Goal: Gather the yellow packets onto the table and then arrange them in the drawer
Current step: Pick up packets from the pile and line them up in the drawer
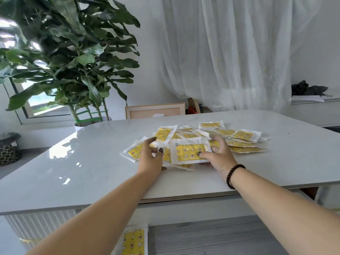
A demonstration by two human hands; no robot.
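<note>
Several yellow packets in clear plastic wrap lie in a loose pile [239, 137] on the pale grey table [92, 162]. My right hand [219, 153] grips a small stack of these packets [189, 151], thumb pressed on the top one. My left hand [150, 155] rests beside that stack with fingers curled over other packets [133, 150] at the pile's left side. One more yellow packet [133, 242] shows below the table's front edge, between my forearms. No drawer is clearly visible.
A large potted plant [70, 61] stands behind the table's left corner. A framed board [155, 111] leans behind the table. White curtains [230, 52] hang at the back. A side surface [312, 100] with dark cloth is at right. Grey wood floor lies below.
</note>
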